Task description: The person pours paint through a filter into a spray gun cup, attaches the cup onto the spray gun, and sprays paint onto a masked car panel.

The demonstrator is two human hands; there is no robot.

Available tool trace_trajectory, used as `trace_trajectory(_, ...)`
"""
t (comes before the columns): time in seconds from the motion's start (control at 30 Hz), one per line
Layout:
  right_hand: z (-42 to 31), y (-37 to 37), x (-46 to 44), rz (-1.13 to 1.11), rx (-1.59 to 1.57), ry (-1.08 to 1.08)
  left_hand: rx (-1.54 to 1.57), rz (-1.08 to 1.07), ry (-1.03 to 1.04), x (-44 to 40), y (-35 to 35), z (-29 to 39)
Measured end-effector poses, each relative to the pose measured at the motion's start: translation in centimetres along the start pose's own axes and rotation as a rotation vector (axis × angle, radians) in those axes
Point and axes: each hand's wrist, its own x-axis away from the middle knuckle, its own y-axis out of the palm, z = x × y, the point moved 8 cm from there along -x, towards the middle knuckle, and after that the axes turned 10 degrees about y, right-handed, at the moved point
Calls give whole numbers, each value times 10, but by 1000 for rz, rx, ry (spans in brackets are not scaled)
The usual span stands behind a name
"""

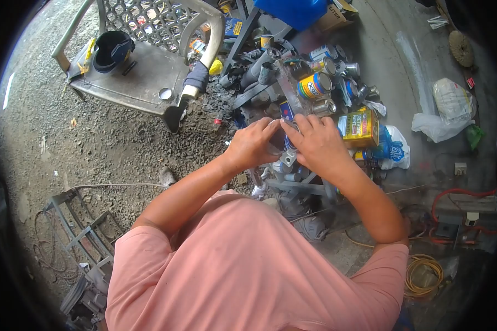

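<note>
Pink shirt (243,265) at 6 o'clock, nearest the camera. Left hand (255,144) at 12 o'clock and right hand (321,146) at 2 o'clock, fingertips nearly meeting. Grip: small grey piece (291,126) apparently pinched by the fingers of both hands, at 1 o'clock near a metal bracket (287,159); mostly hidden, exact type not determinable.

Judged hazards:
- Dropped piece, caused by purchase at the fingertips only; possible loss among the clutter below.
- Nicked skin, caused by bare fingers against a hard edge.
- Knocked paint can (310,87) at 1 o'clock or tipped yellow tin (358,129) at 2 o'clock, caused by a wide outward swing of the right hand.
- Snagged foot, caused by loose cord (116,185) at 9 o'clock.
</note>
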Motion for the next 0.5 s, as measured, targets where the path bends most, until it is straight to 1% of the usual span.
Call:
trace_trajectory(0.13, 10, 12, 9, 71, -131, 64, 22, -29, -22, -1, -2, 6)
trace_trajectory(0.23, 21, 22, 23, 148, -294, 156, 38, -104, -66, 0, 4, 2)
trace_trajectory(0.33, 27, 33, 41, 311, -424, 260, 16, -148, -120, 0, 5, 4)
trace_trajectory(0.43, 32, 54, 61, 457, -629, 367, -10, -89, -84, -2, 7, 6)
trace_trajectory(0.5, 36, 66, 78, 582, -791, 494, -16, -98, -118, -4, 7, 7)
